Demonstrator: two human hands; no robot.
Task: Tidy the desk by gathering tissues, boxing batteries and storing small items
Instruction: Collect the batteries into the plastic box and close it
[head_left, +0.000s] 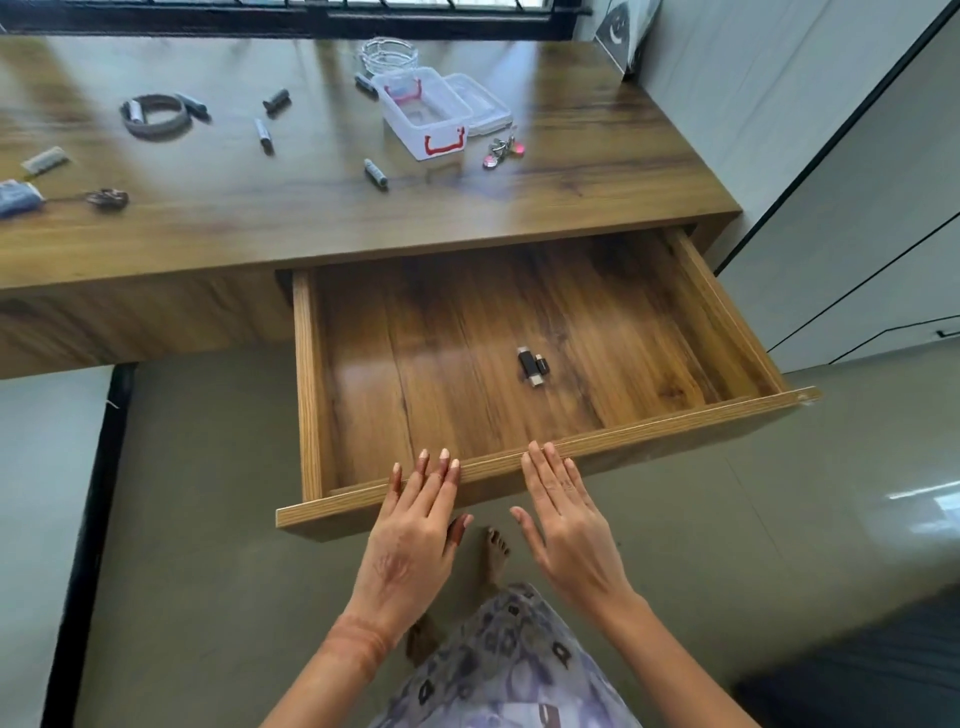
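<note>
From the head camera, both hands reach toward the pulled-out drawer (649, 431) under the right part of the tabletop (249, 218). The left hand (415, 530) lies with straight, close-set fingers (441, 470) across the drawer's front rim, holding nothing. The right hand (566, 525) is just beside it, flat as well, its fingertips (545, 457) at the same rim and its thumb spread to the side; it holds nothing either. Whether the palms press on the front panel cannot be told.

Inside the drawer, right of its middle and nearer the front, lies a small black adapter (532, 366), alone on the drawer floor.

On the tabletop, toward the far right corner, stands a clear plastic box (423, 117) with red latches, open, with its lid (480, 104) touching its right side. A glass dish (389, 57) sits just behind it at the far edge. A keyring (501, 150) lies just right of the box's near end.

Batteries lie scattered:
- One battery (375, 174) left of the box's near end.
- A second battery (264, 136) near the tabletop's middle.

A coiled band (155, 115) rests farther left. A blue-grey item (15, 197) lies at the left, cut off by the picture's edge.
</note>
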